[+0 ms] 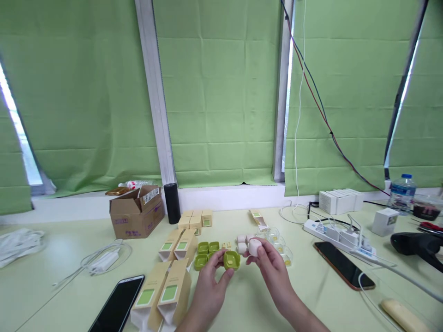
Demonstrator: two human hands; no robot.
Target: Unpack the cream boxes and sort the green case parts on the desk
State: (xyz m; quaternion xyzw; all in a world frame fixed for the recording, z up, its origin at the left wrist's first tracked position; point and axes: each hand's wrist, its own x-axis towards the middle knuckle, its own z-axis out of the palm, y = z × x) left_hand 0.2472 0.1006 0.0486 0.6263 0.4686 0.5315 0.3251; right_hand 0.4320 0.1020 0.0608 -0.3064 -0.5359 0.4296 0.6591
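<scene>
While my left hand [208,295] pinches the green cup [231,260] and my right hand [277,276] closes around the white piece [254,247], I must grip both lightly and steadily.

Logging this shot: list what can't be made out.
- Head view: part of white piece, hidden by right hand
- Head view: near end of left phone, cut off by bottom edge
- Head view: bottom of cardboard box, hidden by walls
- Head view: print on tan cartons, too small
</scene>
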